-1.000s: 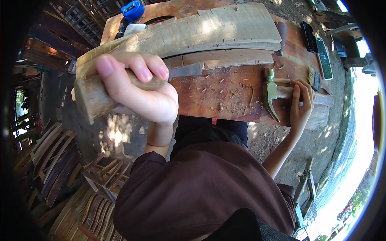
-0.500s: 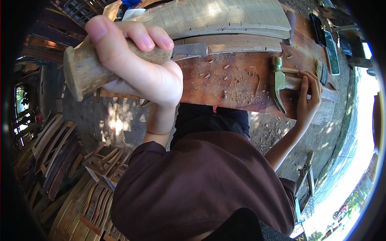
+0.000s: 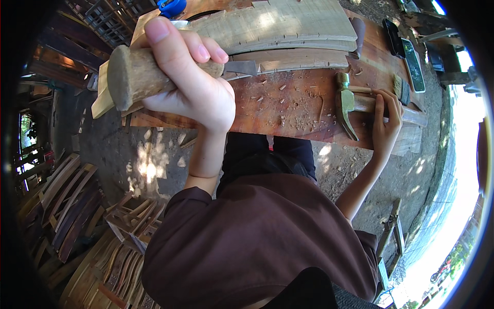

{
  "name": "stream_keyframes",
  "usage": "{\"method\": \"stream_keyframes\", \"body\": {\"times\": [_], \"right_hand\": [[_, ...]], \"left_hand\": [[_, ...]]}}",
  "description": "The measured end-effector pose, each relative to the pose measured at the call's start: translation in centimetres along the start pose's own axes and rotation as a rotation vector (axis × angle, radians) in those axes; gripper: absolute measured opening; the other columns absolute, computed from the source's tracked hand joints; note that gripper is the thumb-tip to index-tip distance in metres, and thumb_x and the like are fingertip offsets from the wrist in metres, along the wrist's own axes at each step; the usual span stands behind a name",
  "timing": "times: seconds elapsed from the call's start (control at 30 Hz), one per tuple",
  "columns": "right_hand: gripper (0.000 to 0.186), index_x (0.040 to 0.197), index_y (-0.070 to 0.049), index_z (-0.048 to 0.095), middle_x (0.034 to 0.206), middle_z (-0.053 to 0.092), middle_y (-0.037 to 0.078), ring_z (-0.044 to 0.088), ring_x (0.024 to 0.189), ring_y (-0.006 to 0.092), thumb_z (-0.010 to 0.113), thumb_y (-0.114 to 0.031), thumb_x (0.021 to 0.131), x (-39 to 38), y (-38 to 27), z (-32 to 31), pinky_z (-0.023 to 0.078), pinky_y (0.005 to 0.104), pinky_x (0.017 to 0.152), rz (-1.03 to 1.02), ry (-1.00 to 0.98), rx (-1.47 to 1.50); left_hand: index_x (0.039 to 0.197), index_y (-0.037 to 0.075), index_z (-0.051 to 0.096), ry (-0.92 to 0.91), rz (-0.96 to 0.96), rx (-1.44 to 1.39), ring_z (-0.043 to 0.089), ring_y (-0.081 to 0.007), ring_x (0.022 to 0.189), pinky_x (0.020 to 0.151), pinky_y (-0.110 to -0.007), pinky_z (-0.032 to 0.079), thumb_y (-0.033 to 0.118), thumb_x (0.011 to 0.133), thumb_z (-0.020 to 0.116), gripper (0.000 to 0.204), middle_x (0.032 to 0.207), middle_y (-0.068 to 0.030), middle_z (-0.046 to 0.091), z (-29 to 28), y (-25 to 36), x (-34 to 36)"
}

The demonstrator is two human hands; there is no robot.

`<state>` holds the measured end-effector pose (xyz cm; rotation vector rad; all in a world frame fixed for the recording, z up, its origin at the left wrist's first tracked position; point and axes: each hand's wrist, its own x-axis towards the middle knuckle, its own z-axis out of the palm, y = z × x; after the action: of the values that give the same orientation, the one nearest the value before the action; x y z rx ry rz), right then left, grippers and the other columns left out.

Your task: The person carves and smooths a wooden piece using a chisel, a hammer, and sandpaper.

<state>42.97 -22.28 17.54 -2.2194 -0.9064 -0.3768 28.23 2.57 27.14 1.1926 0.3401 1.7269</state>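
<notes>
My left hand [image 3: 198, 95] is raised close to the camera, its fingers wrapped round the thick wooden handle of a chisel [image 3: 139, 80]. The flat steel blade points right, toward the stacked boards. On the reddish wooden bench [image 3: 272, 113], a claw hammer [image 3: 345, 100] lies with its head to the left and claw toward me. My right hand [image 3: 388, 117] closes over the hammer's wooden handle. Wood chips and shavings are scattered on the bench between the two tools.
Pale curved boards [image 3: 288, 26] are stacked across the back of the bench. A brush [image 3: 401, 88], a phone [image 3: 413, 64] and a dark case [image 3: 393, 38] sit at its right. A blue object [image 3: 171, 7] is at the far left. Slatted wooden pieces [image 3: 123, 268] stand behind me at left.
The chisel in my left hand has tilted and shifted right in the picture. The bench has slid slightly left in view. My right hand stays at the hammer handle.
</notes>
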Motion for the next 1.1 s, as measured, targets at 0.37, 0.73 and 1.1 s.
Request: {"method": "stream_keyframes", "body": {"times": [0.37, 0.73, 1.1], "right_hand": [[0.012, 0.094, -0.003, 0.064, 0.095, 0.064, 0.008, 0.057, 0.093, 0.0229, 0.057, -0.012, 0.091, 0.1, 0.0, -0.3, 0.035, 0.0348, 0.095, -0.032, 0.005, 0.007], [0.013, 0.095, -0.003, 0.064, 0.098, 0.061, 0.008, 0.055, 0.096, 0.0246, 0.059, -0.013, 0.089, 0.0, -0.3, -0.8, 0.034, 0.0359, 0.095, -0.108, -0.018, -0.022], [0.024, 0.102, -0.004, 0.064, 0.104, 0.057, 0.009, 0.052, 0.100, 0.0261, 0.067, -0.019, 0.083, 0.4, -1.0, -2.5, 0.035, 0.0385, 0.096, -0.173, -0.186, -0.057]], "left_hand": [[0.082, 0.008, 0.049, -0.024, -0.007, -0.080, 0.040, -0.0077, 0.041, 0.039, -0.022, 0.035, 0.019, 0.089, 0.063, 0.019, 0.054, 0.0005, 0.045, 0.7, -0.1, -0.4], [0.083, 0.002, 0.053, -0.142, 0.012, -0.096, 0.042, -0.0059, 0.045, 0.037, -0.021, 0.036, 0.012, 0.090, 0.062, 0.014, 0.056, 0.0008, 0.045, 1.8, -1.4, 0.9], [0.083, 0.002, 0.053, -0.314, 0.005, -0.038, 0.048, -0.0081, 0.042, 0.039, -0.022, 0.038, 0.012, 0.091, 0.063, 0.016, 0.058, -0.0018, 0.053, 2.4, -3.0, 1.5]]}}
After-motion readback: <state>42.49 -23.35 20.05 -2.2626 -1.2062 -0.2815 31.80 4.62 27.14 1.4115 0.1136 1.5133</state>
